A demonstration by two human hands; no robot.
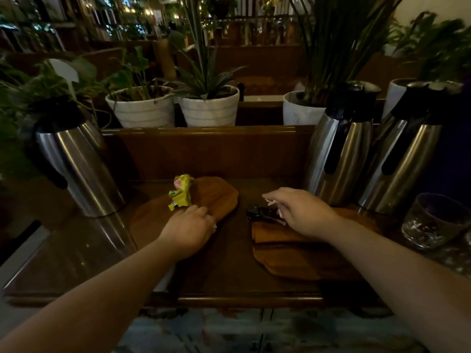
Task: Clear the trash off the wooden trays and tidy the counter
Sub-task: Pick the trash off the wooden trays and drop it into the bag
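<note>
- My left hand is curled, fingertips at the yellow wrapper; too dim, can't tell if gripping.
- My right hand pinches a white scrap, black wrapper just under its fingers.

Dim, warm light here; tiny lamps glow blurred along the top of the frame. Streaky glare on the steel thermos jugs, edges bowing outward, bottom smeared and soft.

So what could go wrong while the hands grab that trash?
The right hand works close to a steel jug and the glass cup; a wide swing might knock one. The yellow wrapper lies at the edge of the left wooden tray, so the left hand might nudge it off. In this dim light small scraps could be missed.
</note>
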